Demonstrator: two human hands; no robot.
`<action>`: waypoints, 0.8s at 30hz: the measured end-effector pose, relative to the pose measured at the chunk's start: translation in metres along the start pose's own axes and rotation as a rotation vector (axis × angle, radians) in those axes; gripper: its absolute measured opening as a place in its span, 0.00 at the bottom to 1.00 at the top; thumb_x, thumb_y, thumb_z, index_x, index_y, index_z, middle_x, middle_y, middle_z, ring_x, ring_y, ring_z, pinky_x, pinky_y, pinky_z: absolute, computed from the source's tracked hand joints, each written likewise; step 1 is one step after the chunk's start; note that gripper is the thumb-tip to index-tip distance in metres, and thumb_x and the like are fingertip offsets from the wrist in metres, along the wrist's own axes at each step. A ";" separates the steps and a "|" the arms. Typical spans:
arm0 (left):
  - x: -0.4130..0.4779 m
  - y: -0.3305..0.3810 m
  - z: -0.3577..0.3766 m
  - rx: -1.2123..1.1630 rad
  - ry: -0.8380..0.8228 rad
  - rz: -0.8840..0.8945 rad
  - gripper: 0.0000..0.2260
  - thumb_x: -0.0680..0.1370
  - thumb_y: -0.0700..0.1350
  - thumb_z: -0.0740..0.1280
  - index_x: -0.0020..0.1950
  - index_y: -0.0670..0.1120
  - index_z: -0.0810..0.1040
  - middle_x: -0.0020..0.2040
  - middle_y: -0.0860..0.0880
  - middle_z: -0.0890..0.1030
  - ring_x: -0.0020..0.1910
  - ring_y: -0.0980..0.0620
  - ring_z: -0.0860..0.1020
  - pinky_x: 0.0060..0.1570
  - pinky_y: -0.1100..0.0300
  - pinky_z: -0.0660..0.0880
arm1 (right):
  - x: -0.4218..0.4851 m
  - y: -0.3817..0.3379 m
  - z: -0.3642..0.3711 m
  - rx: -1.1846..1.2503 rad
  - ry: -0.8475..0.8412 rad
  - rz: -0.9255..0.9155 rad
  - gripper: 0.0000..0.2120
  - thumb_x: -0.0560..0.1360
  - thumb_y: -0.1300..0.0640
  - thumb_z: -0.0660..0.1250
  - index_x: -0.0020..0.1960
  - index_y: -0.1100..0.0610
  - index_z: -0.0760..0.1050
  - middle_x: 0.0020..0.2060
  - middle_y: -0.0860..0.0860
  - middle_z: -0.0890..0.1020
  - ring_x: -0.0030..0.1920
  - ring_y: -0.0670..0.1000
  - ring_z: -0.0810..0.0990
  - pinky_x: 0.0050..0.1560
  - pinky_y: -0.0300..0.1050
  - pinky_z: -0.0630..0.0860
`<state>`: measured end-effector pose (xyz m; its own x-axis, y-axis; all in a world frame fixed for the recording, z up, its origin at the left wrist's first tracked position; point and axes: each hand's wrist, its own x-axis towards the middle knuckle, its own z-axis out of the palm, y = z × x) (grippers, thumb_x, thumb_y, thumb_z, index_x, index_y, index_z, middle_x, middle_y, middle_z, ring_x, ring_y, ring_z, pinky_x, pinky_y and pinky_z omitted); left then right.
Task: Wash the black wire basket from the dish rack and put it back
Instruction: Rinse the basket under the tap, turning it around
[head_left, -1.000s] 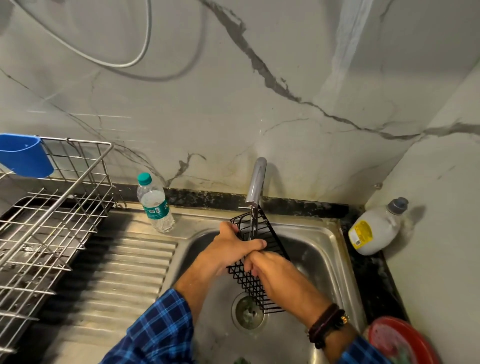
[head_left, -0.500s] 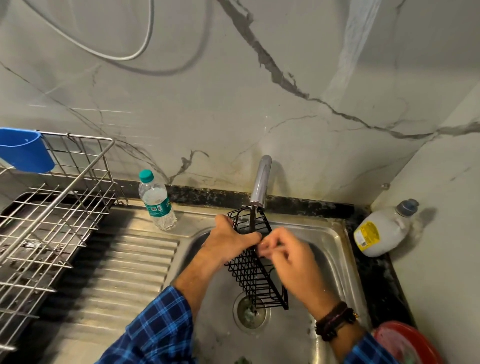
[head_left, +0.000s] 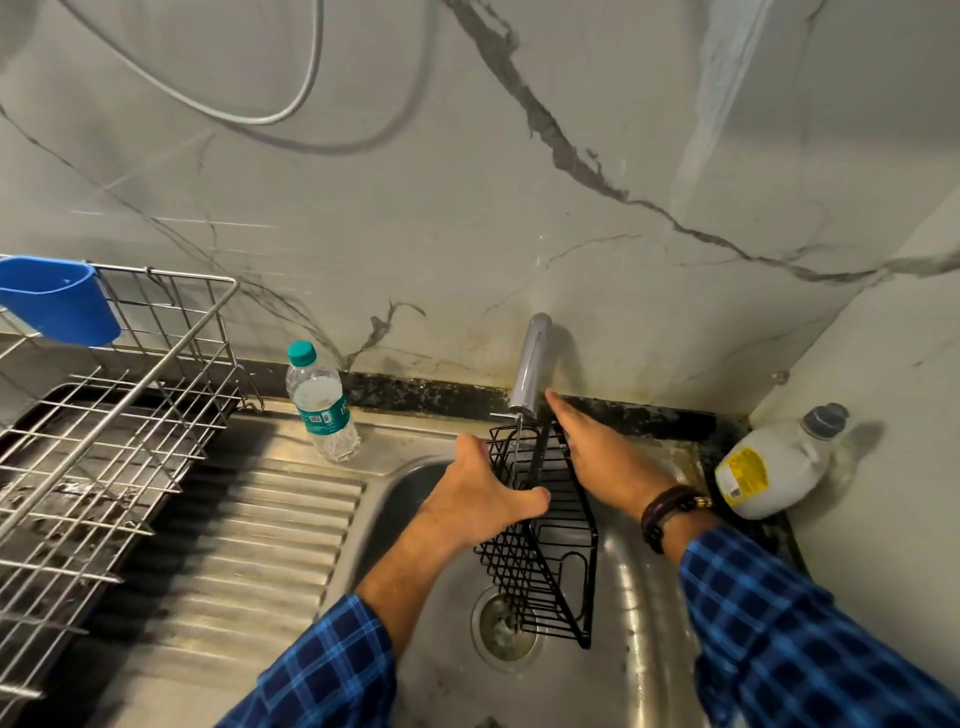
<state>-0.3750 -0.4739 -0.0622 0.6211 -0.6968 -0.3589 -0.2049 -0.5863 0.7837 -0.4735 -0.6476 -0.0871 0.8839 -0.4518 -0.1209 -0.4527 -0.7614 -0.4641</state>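
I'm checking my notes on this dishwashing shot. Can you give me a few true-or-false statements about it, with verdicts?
1. The left hand grips the black wire basket over the sink. True.
2. The right hand holds a sponge. False: it holds nothing, fingers straight, by the tap.
3. The water bottle stands right of the sink. False: left of it.
4. A blue cup hangs on the dish rack. True.
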 end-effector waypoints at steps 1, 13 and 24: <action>-0.003 0.000 -0.001 -0.019 -0.005 0.010 0.33 0.67 0.58 0.77 0.62 0.48 0.63 0.52 0.53 0.75 0.48 0.58 0.74 0.46 0.61 0.74 | -0.001 0.001 0.009 0.108 -0.010 0.060 0.34 0.83 0.65 0.55 0.81 0.43 0.45 0.76 0.52 0.67 0.61 0.50 0.79 0.60 0.42 0.76; -0.021 -0.048 -0.016 -0.500 -0.242 -0.241 0.39 0.61 0.60 0.79 0.64 0.50 0.63 0.62 0.38 0.76 0.56 0.38 0.82 0.49 0.39 0.82 | 0.018 -0.029 0.023 0.388 0.228 0.075 0.11 0.82 0.49 0.63 0.53 0.51 0.84 0.41 0.40 0.83 0.42 0.37 0.79 0.43 0.34 0.72; -0.027 -0.055 -0.008 -0.588 -0.291 -0.270 0.21 0.77 0.56 0.70 0.63 0.51 0.65 0.60 0.37 0.78 0.50 0.38 0.85 0.49 0.38 0.82 | 0.037 -0.024 0.008 0.126 -0.221 0.023 0.06 0.77 0.53 0.69 0.50 0.49 0.85 0.50 0.44 0.86 0.50 0.44 0.83 0.56 0.43 0.78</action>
<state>-0.3748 -0.4194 -0.0919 0.3483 -0.6889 -0.6357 0.4213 -0.4908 0.7627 -0.4289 -0.6423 -0.0872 0.8841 -0.3450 -0.3152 -0.4668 -0.6816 -0.5635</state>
